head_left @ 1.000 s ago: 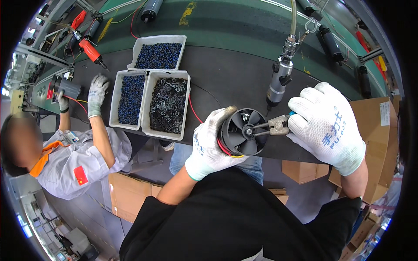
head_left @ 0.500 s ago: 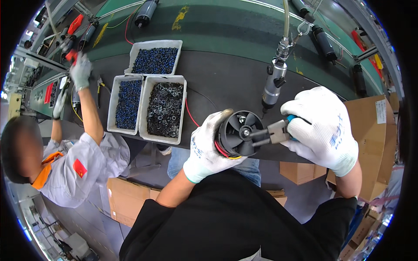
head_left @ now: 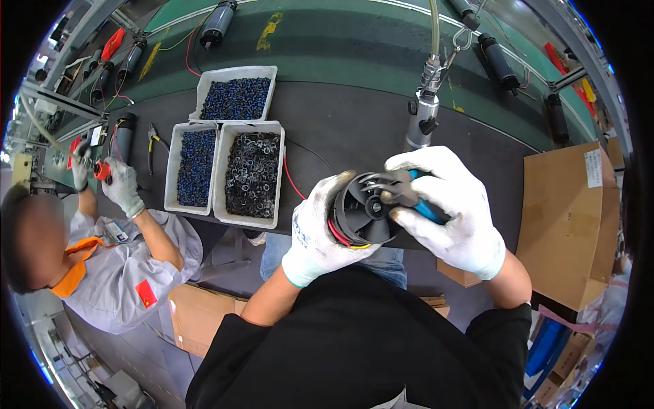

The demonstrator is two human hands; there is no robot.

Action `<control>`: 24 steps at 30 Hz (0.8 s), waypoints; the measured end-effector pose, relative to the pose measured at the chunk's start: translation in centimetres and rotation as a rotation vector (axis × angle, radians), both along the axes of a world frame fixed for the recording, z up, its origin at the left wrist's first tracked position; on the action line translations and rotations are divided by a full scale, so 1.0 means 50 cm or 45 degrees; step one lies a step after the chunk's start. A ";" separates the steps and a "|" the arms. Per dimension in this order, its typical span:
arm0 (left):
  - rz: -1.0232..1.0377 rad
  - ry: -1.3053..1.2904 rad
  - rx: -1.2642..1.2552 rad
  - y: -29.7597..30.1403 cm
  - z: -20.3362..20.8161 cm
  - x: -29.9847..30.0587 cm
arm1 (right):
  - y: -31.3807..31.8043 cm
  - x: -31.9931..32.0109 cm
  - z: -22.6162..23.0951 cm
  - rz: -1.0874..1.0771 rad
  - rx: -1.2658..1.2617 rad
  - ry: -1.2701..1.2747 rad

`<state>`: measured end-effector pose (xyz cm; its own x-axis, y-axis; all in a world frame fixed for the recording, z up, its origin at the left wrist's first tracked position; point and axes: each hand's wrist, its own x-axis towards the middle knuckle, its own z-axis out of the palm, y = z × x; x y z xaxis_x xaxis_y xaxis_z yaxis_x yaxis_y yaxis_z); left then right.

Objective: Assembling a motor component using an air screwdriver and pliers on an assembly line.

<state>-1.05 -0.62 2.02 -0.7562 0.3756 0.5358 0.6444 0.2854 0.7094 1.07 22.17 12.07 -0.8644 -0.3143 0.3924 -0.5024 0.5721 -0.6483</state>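
My gloved left hand [head_left: 315,228] wraps round the left side of a black cylindrical fan [head_left: 362,230], its bladed face and hub turned up toward me. Red and yellow wires run along its rim beside my fingers. In my right hand [head_left: 460,215], also gloved, is a pair of blue-handled pliers [head_left: 403,193]. Their grey jaws lie over the upper part of the fan face, and my thumb and fingertips are close to the hub. Whether the jaws grip anything there I cannot tell.
Left of my hands sit two bins of small blue-black parts [head_left: 236,99] [head_left: 195,167] and a bin of rings [head_left: 252,176]. A power screwdriver [head_left: 422,119] hangs ahead. Cardboard boxes [head_left: 565,225] stand right. A co-worker's gloved hand [head_left: 122,189] holds an orange-and-black tool near other pliers [head_left: 155,144].
My right hand has moved left, and the pliers have swung round, their handles now lying across my palm. The co-worker's raised hand has come down. My left hand still holds the fan.
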 end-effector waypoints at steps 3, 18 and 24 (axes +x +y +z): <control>-0.027 -0.084 0.021 -0.004 -0.010 0.002 | 0.004 -0.004 0.009 0.016 0.094 0.071; -0.024 -0.114 0.025 -0.034 -0.024 0.007 | 0.052 -0.003 0.016 0.173 0.549 0.176; -0.021 -0.097 0.017 -0.042 -0.029 0.005 | 0.039 -0.006 0.008 0.141 0.566 0.204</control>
